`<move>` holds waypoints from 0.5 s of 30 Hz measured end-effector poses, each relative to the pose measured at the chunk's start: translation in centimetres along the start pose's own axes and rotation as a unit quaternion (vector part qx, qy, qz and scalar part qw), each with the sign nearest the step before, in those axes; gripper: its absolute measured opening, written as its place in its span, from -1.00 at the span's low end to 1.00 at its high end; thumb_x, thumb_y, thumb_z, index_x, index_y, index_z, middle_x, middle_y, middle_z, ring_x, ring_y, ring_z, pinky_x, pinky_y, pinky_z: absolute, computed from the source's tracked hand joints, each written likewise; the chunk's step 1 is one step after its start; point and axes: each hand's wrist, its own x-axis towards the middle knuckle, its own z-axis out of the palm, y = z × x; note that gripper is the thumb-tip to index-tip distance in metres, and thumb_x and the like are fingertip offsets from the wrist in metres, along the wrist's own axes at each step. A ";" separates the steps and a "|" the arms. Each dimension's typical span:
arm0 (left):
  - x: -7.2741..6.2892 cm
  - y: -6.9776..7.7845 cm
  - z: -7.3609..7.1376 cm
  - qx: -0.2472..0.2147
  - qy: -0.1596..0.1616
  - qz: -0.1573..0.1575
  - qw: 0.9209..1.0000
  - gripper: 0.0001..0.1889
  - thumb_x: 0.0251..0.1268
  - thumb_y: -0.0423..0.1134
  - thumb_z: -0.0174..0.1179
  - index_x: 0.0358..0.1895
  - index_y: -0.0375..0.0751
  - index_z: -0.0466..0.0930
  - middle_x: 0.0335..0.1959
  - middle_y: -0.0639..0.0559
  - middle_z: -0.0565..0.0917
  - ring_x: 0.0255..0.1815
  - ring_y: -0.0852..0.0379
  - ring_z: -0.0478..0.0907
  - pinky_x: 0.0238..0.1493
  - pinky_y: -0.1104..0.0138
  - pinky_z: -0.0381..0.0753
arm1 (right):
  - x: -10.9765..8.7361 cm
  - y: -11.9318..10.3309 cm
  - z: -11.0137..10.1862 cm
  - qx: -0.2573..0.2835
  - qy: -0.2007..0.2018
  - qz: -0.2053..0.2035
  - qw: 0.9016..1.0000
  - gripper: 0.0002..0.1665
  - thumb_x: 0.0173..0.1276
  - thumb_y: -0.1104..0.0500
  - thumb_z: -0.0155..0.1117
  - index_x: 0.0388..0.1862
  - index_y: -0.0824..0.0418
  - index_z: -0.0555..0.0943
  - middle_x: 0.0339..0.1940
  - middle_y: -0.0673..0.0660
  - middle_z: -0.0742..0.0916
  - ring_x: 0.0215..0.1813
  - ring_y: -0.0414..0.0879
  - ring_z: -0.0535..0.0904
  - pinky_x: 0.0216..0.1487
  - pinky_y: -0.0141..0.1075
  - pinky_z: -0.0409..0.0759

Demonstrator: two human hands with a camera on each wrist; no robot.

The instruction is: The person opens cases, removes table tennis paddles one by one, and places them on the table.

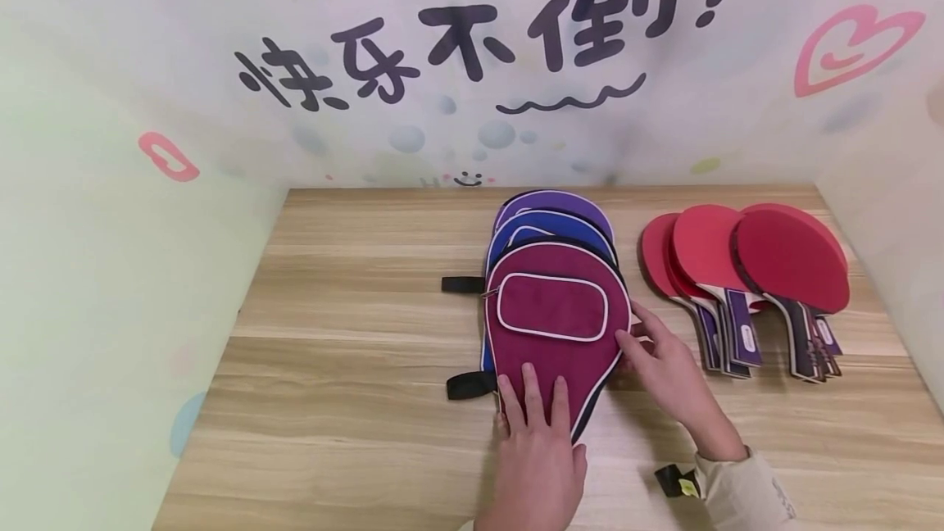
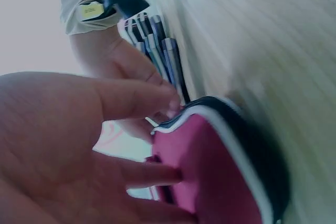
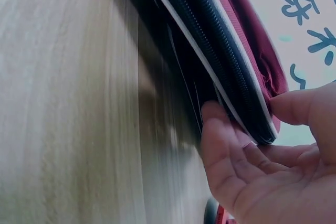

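Note:
A maroon table tennis paddle case [image 1: 549, 375] with white piping and a small front pocket lies on top of a blue case [image 1: 553, 221] and a purple case [image 1: 583, 205]. My left hand [image 1: 537, 465] rests on its narrow lower part, fingers spread and straight. At the case's right edge, my right hand [image 1: 667, 371] pinches the rim. In the right wrist view, the thumb presses the maroon side while the fingers [image 3: 226, 150] lie under the zippered edge. The left wrist view shows the left fingers [image 2: 152, 174] against the maroon fabric.
Several red table tennis paddles [image 1: 789, 260] lie overlapped on the wooden table [image 1: 347, 400], right of the cases. Two black straps [image 1: 470, 385] stick out on the stack's left. A printed wall [image 1: 413, 129] stands behind, with side walls left and right.

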 end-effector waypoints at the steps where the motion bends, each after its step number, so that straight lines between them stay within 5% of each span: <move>1: 0.0 -0.1 -0.1 0.009 -0.010 0.003 1.000 -0.16 0.23 0.20 0.35 0.54 0.02 0.31 0.60 -0.33 0.21 0.56 -0.53 0.16 0.33 -0.14 0.54 | 0.0 0.0 0.0 -0.014 0.005 -0.007 1.000 -0.27 0.60 -0.02 0.09 0.61 0.25 0.22 0.00 0.31 0.69 -0.26 -0.19 0.70 -0.31 -0.40 0.61; 8: -0.4 -0.8 -1.5 0.023 -0.042 0.025 0.999 -0.25 0.27 0.26 0.28 0.48 0.05 0.41 0.58 -0.27 0.29 0.59 -0.45 0.16 0.39 -0.17 0.45 | -0.4 -0.4 0.6 -0.106 0.063 -0.081 0.989 -0.32 0.55 0.13 0.17 0.53 0.37 0.31 -0.01 0.35 0.71 -0.11 0.12 0.74 -0.17 -0.13 0.72; 11: -0.2 -1.6 -2.8 -0.017 -0.006 0.028 0.999 -0.34 0.31 0.20 0.27 0.40 -0.02 0.51 0.51 -0.22 0.42 0.57 -0.41 0.24 0.38 -0.17 0.47 | -0.9 -1.0 0.4 -0.135 0.096 -0.119 0.979 -0.33 0.49 0.20 0.23 0.48 0.43 0.35 0.02 0.39 0.67 -0.05 0.21 0.70 -0.07 0.09 0.70; 15: 0.6 -3.2 -4.3 -0.060 0.082 0.025 0.995 -0.43 0.35 0.11 0.27 0.32 -0.10 0.56 0.38 -0.15 0.57 0.49 -0.33 0.38 0.28 -0.15 0.57 | -1.5 -1.9 -0.4 -0.161 0.144 -0.157 0.964 -0.38 0.39 0.27 0.32 0.39 0.45 0.44 0.04 0.41 0.66 0.01 0.29 0.63 -0.03 0.18 0.60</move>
